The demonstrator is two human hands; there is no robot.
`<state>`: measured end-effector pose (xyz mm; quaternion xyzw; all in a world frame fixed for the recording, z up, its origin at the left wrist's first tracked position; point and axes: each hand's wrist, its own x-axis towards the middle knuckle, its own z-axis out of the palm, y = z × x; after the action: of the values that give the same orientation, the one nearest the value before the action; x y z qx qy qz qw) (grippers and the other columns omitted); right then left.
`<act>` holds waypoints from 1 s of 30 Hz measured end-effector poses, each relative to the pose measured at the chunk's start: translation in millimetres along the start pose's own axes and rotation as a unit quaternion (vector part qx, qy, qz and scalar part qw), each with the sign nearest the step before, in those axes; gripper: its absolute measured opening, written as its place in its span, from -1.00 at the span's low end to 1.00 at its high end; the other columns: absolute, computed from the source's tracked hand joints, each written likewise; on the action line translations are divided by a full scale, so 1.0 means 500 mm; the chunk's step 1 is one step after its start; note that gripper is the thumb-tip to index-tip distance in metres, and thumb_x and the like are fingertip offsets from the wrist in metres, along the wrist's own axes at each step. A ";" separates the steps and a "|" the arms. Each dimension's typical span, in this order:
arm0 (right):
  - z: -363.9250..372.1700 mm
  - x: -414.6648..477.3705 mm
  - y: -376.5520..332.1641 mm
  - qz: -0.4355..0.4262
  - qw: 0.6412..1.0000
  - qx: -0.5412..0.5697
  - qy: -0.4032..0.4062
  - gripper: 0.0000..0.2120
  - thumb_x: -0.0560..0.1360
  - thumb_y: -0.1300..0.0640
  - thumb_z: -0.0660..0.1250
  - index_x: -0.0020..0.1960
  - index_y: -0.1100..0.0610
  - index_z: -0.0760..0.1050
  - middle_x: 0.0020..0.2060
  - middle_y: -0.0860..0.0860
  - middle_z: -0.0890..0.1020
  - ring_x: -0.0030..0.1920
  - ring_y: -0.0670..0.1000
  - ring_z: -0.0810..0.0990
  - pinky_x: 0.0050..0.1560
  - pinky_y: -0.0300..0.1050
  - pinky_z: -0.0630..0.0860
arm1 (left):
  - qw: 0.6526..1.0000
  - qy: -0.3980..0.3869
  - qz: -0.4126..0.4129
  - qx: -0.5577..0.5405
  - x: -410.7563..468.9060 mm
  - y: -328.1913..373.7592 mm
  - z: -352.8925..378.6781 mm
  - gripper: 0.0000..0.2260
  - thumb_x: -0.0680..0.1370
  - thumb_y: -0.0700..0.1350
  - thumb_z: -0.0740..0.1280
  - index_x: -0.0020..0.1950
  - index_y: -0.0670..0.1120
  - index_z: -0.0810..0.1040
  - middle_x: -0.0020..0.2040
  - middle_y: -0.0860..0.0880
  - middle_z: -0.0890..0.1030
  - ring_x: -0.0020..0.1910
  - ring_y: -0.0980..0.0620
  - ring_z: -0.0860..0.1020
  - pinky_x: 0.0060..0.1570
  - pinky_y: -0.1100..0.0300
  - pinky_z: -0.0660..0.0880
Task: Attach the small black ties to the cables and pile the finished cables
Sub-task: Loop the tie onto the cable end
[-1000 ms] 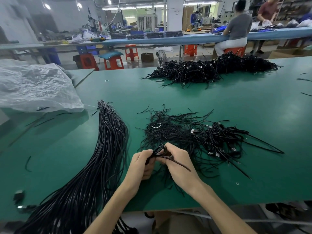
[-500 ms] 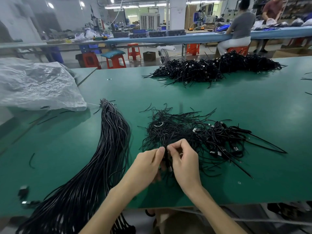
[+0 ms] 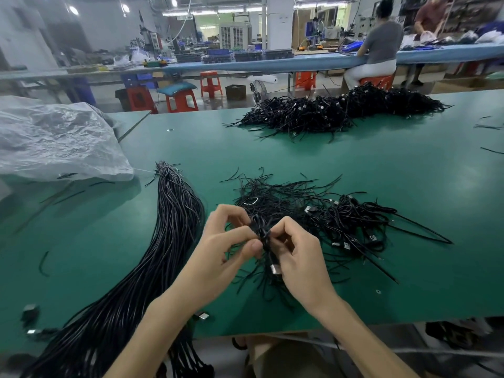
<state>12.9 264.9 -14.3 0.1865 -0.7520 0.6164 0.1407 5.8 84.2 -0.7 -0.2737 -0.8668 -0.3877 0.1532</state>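
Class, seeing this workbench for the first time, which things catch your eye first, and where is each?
At centre front, the left hand and right hand pinch a bunched black cable above a loose black tangle of ties and cables. A long bundle of black cables sweeps down the left of the green table, and a black heap of cables lies at its far edge.

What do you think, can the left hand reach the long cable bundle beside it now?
Probably yes, after letting go. The left hand pinches a coiled cable together with the right hand, and the long cable bundle lies just to its left, with nothing between them.
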 end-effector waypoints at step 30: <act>-0.010 -0.024 0.050 -0.058 0.973 -0.223 -0.030 -0.74 0.59 0.24 0.20 -0.14 -0.10 0.28 -0.21 -0.21 0.38 -0.26 -0.13 0.38 -0.25 -0.17 0.35 | 0.906 -0.144 -0.234 -0.321 0.027 0.026 -0.001 -0.76 0.75 -0.09 0.12 0.37 -0.08 0.45 -0.16 -0.18 0.71 -0.42 -0.16 0.62 -0.40 0.12 0.55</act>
<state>12.5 275.3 -40.4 0.2124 -0.8620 0.4185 0.1918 2.8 95.5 13.6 -0.1504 -0.7472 -0.6261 -0.1643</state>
